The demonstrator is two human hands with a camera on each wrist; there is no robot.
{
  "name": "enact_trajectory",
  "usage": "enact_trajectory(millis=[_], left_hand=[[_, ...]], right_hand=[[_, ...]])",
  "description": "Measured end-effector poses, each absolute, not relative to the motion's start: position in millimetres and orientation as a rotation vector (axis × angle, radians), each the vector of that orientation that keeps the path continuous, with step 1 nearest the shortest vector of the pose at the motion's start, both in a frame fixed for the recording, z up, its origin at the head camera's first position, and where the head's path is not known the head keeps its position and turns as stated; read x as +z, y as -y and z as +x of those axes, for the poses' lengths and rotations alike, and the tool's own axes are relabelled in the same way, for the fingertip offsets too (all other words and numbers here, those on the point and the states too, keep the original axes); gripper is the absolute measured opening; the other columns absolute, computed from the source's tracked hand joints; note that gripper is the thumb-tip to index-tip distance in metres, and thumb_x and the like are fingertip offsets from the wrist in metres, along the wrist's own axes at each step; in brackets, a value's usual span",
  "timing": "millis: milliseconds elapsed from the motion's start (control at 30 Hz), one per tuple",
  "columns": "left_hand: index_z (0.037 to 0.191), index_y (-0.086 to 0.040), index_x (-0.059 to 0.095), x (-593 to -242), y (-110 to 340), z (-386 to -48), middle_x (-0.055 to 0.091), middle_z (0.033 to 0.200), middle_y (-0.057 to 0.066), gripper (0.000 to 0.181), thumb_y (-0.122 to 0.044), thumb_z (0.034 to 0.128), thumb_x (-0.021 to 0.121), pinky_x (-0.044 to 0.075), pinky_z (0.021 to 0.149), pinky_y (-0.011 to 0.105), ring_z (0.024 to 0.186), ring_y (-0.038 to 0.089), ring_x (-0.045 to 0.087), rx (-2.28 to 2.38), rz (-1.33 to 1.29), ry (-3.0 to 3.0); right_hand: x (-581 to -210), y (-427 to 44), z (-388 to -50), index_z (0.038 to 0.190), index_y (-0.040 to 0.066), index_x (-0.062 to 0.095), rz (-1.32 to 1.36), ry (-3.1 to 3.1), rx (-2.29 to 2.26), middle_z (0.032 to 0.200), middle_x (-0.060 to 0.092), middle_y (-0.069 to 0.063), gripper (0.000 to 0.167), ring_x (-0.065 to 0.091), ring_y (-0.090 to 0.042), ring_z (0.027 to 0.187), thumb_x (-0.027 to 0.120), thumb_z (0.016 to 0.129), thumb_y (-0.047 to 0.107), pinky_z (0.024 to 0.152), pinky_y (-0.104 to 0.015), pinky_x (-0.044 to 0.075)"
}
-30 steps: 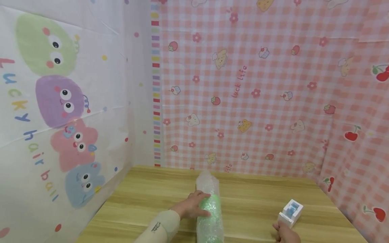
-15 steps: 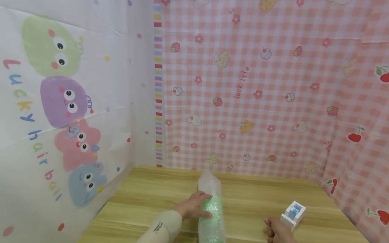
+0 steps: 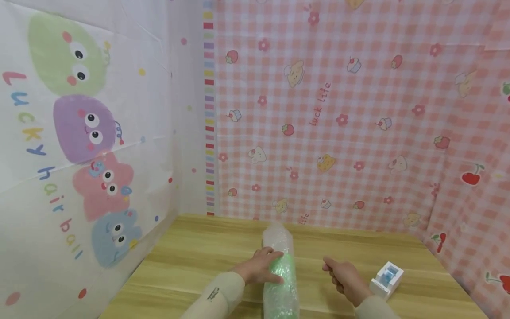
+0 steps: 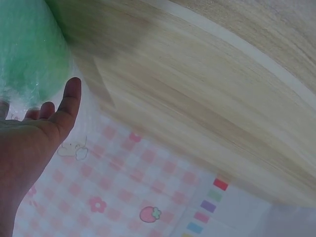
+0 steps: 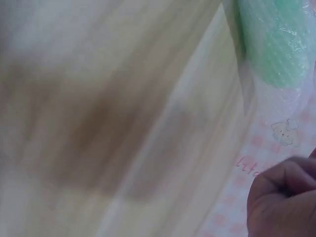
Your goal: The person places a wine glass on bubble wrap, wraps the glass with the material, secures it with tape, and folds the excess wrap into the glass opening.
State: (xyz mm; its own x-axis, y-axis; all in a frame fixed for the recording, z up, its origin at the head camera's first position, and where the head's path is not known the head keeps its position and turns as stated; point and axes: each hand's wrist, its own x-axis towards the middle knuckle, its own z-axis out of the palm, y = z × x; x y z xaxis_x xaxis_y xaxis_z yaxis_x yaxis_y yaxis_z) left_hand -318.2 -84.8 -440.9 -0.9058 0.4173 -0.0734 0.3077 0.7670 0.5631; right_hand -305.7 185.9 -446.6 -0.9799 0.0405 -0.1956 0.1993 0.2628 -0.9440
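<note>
A long green object in clear bubble wrap [image 3: 280, 294] lies lengthwise on the wooden table. My left hand [image 3: 259, 268] rests on its left side, fingers and thumb spread and not wrapped round it. In the left wrist view, one straight finger of that hand [image 4: 37, 138] stands beside the wrapped green end [image 4: 29, 49]. To the right of the package, apart from it, hovers my right hand [image 3: 346, 281], its fingers curled and the thumb against the index finger. I see nothing between these fingertips. Behind that wrist sits a small white tape dispenser [image 3: 387, 279] with a blue core.
The wooden table [image 3: 219, 239] ends at a pink checked cloth [image 3: 338, 133] behind. A white cloth with cartoon figures [image 3: 131, 110] hangs on the left. On the right, more pink cloth with cherries [image 3: 470, 212] runs along the table's edge.
My right hand has left the front of the tape dispenser and moved left and forward towards the wrapped package, fingers curled throughout. My left hand has stayed on the package.
</note>
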Motion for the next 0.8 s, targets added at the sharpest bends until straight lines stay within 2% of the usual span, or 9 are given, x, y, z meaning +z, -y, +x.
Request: enact_trajectory(millis=[267, 567, 800], left_hand=[[0.15, -0.027, 0.043, -442.5, 84.3, -319.2, 0.03, 0.156, 0.009, 0.076, -0.042, 0.084, 0.078, 0.037, 0.105, 0.062, 0.143, 0.034, 0.027, 0.815, 0.569, -2.775], [0.149, -0.027, 0.044, -443.1, 82.7, -320.6, 0.033, 0.154, 0.008, 0.076, -0.043, 0.0836, 0.078, 0.04, 0.103, 0.06, 0.14, 0.033, 0.031, 0.774, 0.576, -2.806], [0.15, -0.029, 0.043, -441.9, 83.2, -320.0, 0.034, 0.152, 0.005, 0.076, -0.044, 0.084, 0.077, 0.045, 0.097, 0.061, 0.139, 0.031, 0.032, 0.77, 0.575, -2.789]], right_hand=[[-429.3, -163.6, -314.0, 0.076, 0.01, 0.067, 0.059, -2.418, -1.648, 0.061, 0.04, 0.005, 0.037, 0.029, -0.008, 0.054, 0.058, 0.099, 0.038, 0.047, -0.018, 0.026], [-416.4, -147.6, -321.0, 0.073, 0.013, 0.064, -0.332, -2.375, -1.513, 0.061, 0.043, 0.005, 0.04, 0.031, -0.008, 0.054, 0.058, 0.099, 0.042, 0.047, -0.018, 0.026], [-411.4, -135.7, -324.2, 0.077, 0.004, 0.068, -0.47, -2.369, -1.417, 0.057, 0.041, 0.005, 0.044, 0.028, -0.008, 0.051, 0.058, 0.099, 0.041, 0.045, -0.019, 0.023]])
